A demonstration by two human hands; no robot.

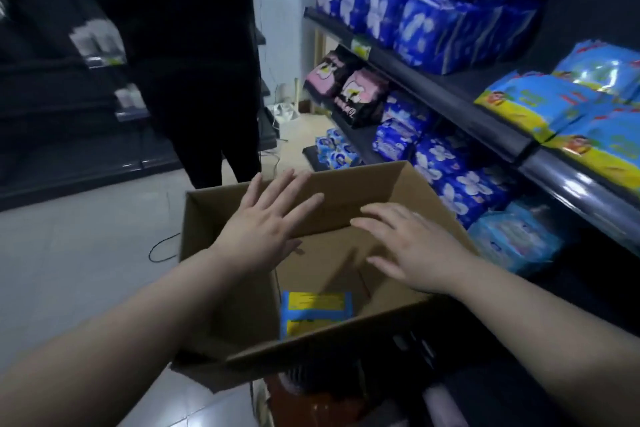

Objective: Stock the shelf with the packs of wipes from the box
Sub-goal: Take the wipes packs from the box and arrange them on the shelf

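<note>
My fingers are spread flat and hold nothing, left hand (266, 222) and right hand (415, 246) both hovering over the open cardboard box (242, 198). I judge I'm between packs, about to reach down. One blue-and-yellow pack of wipes (315, 312) lies at the bottom; the shelf (540, 163) stands to my right, already holding like packs.

No text legible, dark print on the yellow panel of the pack (316, 308) in the box (363, 191) blurred, print on shelf packs (433, 28) and price tag (360, 47) unreadable
</note>
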